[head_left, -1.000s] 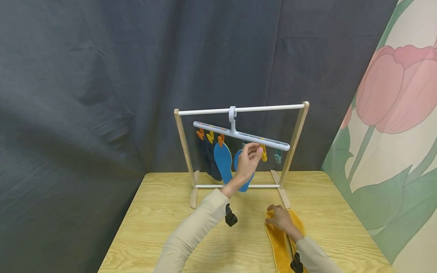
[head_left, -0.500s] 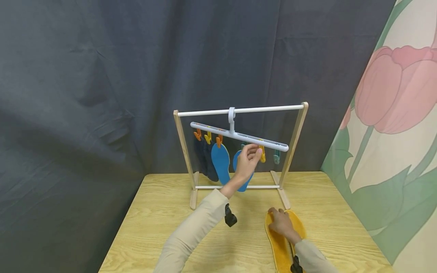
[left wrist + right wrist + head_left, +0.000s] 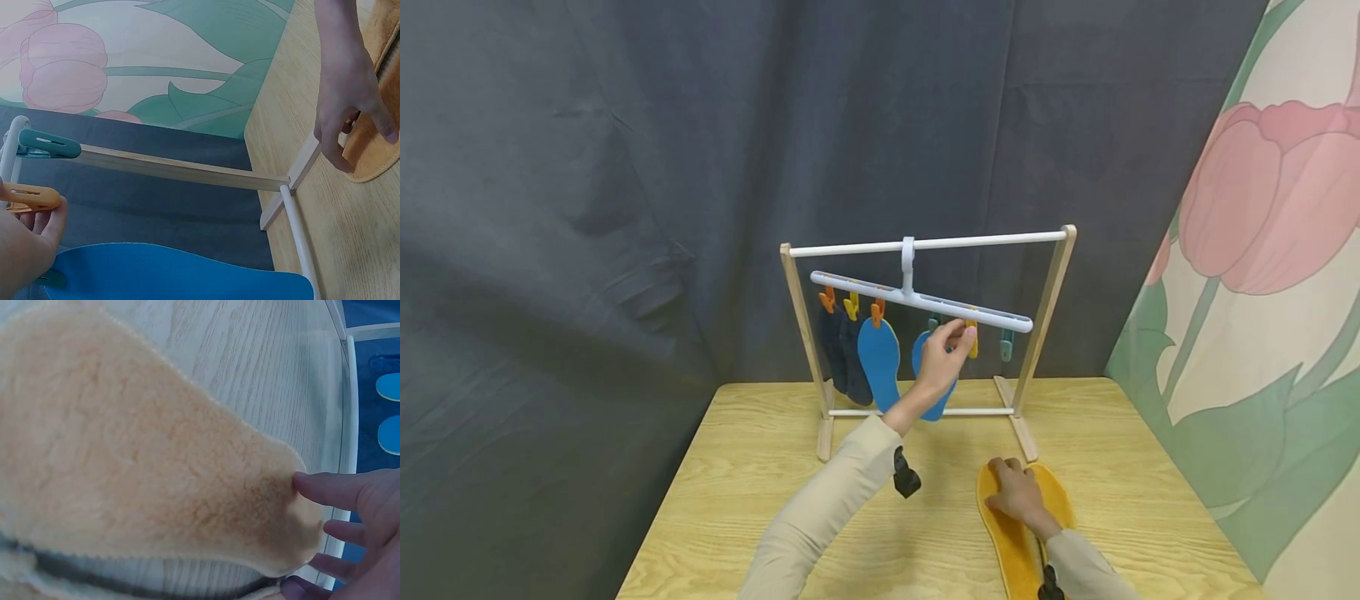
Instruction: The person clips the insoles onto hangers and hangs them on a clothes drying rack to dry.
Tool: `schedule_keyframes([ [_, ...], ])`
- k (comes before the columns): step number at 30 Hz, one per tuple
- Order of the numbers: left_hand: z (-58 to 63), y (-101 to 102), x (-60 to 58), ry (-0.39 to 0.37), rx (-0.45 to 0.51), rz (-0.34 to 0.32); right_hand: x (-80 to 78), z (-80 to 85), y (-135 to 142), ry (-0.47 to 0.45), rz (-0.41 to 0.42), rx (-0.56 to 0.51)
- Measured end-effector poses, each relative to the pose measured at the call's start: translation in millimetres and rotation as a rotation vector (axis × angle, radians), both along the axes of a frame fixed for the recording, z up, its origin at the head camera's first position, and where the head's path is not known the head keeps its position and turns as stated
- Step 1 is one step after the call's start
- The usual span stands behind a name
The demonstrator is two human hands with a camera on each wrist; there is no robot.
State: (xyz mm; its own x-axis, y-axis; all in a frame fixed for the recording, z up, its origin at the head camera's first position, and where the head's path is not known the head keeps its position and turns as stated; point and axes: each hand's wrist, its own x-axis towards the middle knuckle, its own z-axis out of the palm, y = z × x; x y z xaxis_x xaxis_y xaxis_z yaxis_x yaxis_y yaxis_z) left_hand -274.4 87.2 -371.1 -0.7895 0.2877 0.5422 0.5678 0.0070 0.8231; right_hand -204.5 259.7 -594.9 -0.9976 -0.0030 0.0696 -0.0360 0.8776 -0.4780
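At the far left of the wooden rack [image 3: 805,333], two dark insoles [image 3: 842,358] hang from an orange and a yellow clip, so they dangle clear of the desk [image 3: 760,500]. Next comes a blue insole [image 3: 878,360] on an orange clip, then a second blue insole [image 3: 928,375] partly hidden behind your left hand [image 3: 946,354]. All hang from one white clip hanger [image 3: 925,302], which tilts down to the right from the rack's top bar.

Your left hand is raised to the hanger and pinches the yellow clip [image 3: 972,342] between thumb and fingers, seemingly to squeeze it open. One teal clip [image 3: 1004,344] hangs free beside it.

Lower right, your right hand [image 3: 1015,492] rests on the toe end of a yellow fleecy insole [image 3: 1011,542] lying flat on the desk, fingertips curling over its front edge as if to lift it. A second yellow insole [image 3: 1054,498] seems to lie just beside it.
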Motion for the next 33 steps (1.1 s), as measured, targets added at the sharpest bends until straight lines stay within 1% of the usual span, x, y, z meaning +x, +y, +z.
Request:
schedule_keyframes([
  [2, -5.2, 2.9, -6.8, -0.001, 0.0, 0.01, -0.3, -0.3, -0.6, 0.016, -0.004, -0.012],
  [6, -20.1, 7.8, -23.9, -0.02, 0.003, 0.004, -1.0, -1.1, -1.3, 0.043, 0.0, -0.036],
  [9, -26.9, 7.9, -30.9, -0.031, -0.003, -0.017, -0.8, -1.1, -1.8, 0.032, -0.007, -0.07],
  [11, -28.2, 7.1, -31.7, -0.027, -0.004, -0.026, -0.7, -1.0, -2.1, 0.019, -0.02, -0.089],
  [14, -16.1, 1.7, -19.4, -0.02, -0.005, -0.039, -1.5, -1.4, -2.1, 0.027, -0.038, -0.096],
  [18, -0.2, -4.8, -4.3, -0.029, -0.012, -0.05, -2.8, -3.6, -0.9, 0.061, -0.041, -0.106],
  [23, -19.6, 2.0, -23.7, -0.026, -0.009, -0.048, -4.0, -4.7, -0.3, 0.033, -0.049, -0.167],
  [25, -27.2, 5.2, -31.9, -0.019, -0.013, -0.041, -4.3, -3.2, -0.7, 0.02, -0.055, -0.168],
  [28, -29.8, 6.2, -35.2, -0.014, -0.021, -0.029, -4.7, -1.3, -0.9, 0.007, -0.061, -0.158],
  [33, -30.4, 3.8, -34.6, -0.048, -0.03, -0.03, -4.0, 2.7, -1.0, 0.013, -0.034, -0.182],
])
